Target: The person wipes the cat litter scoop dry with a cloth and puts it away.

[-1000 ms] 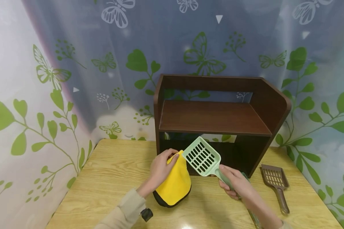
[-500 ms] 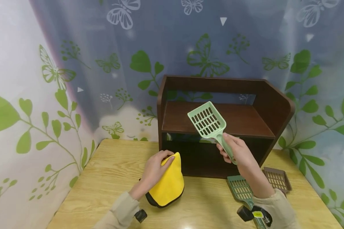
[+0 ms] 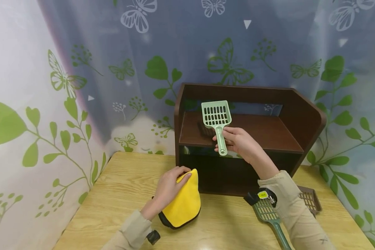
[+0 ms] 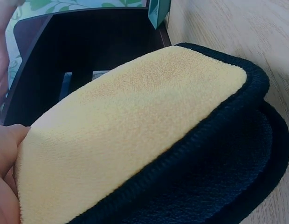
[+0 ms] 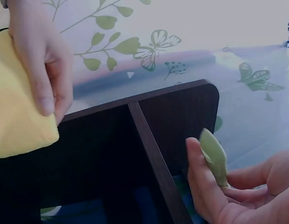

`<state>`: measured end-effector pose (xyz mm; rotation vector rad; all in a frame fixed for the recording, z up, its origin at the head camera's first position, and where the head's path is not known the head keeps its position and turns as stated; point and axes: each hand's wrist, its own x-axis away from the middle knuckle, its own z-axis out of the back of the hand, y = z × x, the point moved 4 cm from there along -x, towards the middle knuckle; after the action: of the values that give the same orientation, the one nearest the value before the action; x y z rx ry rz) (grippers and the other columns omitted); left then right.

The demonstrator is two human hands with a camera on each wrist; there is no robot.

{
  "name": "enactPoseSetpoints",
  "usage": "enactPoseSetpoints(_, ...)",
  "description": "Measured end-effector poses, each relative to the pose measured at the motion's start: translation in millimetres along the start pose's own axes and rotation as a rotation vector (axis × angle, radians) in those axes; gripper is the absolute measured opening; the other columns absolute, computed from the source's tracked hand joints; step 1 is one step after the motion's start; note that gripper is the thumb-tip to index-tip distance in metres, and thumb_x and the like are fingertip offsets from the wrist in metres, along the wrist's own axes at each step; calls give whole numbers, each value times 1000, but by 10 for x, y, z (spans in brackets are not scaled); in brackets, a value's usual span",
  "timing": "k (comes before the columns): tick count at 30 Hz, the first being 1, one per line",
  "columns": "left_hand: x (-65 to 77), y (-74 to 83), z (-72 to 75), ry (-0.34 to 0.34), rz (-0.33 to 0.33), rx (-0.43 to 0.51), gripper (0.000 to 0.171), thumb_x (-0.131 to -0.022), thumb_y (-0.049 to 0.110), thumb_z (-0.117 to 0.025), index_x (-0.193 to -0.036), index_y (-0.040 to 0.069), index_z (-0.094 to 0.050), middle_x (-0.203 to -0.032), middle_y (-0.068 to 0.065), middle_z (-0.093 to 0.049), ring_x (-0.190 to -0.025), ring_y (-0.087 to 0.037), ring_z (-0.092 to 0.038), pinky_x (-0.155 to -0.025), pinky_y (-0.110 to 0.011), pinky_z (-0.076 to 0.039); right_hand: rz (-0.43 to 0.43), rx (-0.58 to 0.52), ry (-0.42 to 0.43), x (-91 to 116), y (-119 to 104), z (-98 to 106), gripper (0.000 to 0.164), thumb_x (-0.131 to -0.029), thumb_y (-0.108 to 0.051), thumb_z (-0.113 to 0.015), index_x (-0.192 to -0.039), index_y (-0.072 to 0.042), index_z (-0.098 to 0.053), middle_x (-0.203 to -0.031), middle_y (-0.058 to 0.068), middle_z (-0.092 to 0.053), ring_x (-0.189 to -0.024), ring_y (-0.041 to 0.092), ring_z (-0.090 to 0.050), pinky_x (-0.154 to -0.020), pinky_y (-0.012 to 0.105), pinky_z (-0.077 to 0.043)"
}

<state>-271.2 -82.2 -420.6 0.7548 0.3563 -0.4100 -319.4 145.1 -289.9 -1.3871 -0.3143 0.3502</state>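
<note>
A light green slotted litter scoop [image 3: 216, 114] is held up by its handle in my right hand [image 3: 242, 142], in front of the upper shelf of a dark brown rack [image 3: 247, 130]. The scoop's head points up. In the right wrist view, the fingers and thumb pinch the green handle [image 5: 214, 156]. My left hand [image 3: 170, 189] pinches the top edge of a folded yellow cloth [image 3: 184, 201] with black trim, just above the table. The left wrist view shows the cloth [image 4: 130, 116] close up, its dark inner side showing along the fold.
A darker green litter scoop [image 3: 267, 210] lies on the wooden table [image 3: 122, 180] under my right forearm. Beside it, a brown litter scoop [image 3: 310, 199] is partly hidden by the sleeve. A patterned curtain [image 3: 143, 86] hangs behind the rack.
My right hand has lifted the light green scoop from beside the cloth up to the upper shelf and turned its head upright. My left hand has shifted slightly left with the cloth.
</note>
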Motion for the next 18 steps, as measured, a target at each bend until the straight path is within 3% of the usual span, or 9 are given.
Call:
enactPoseSetpoints(8,8,-4,-14,10,-13,0,19,-101,30,-65,-112,19,-74,-95,5,-69,-72,-7,-58,-67,-25,-49,-63,-2,-49,-356,-48,-55,44,-111,-12,-38,-148,12,-37,-127,26,-62,-87,16,-72,-84,32,-58)
enactPoseSetpoints(14,6,-6,-8,7,-9,0,19,-101,30,-64,-113,19,-74,-95,5,-69,-72,-8,-58,-67,-25,-49,-101,-62,-34,-572,-28,-83,44,-111,-13,-41,-147,12,-39,-113,15,-70,-80,14,-72,-78,28,-59)
enactPoseSetpoints(18,6,9,0,7,-21,-16,19,-101,31,-64,-112,18,-74,-95,4,-69,-73,-9,-59,-67,-25,-49,-143,-44,6,-660,12,-89,47,-110,-15,-43,-149,10,-37,-130,24,-63,-73,13,-68,-76,27,-59)
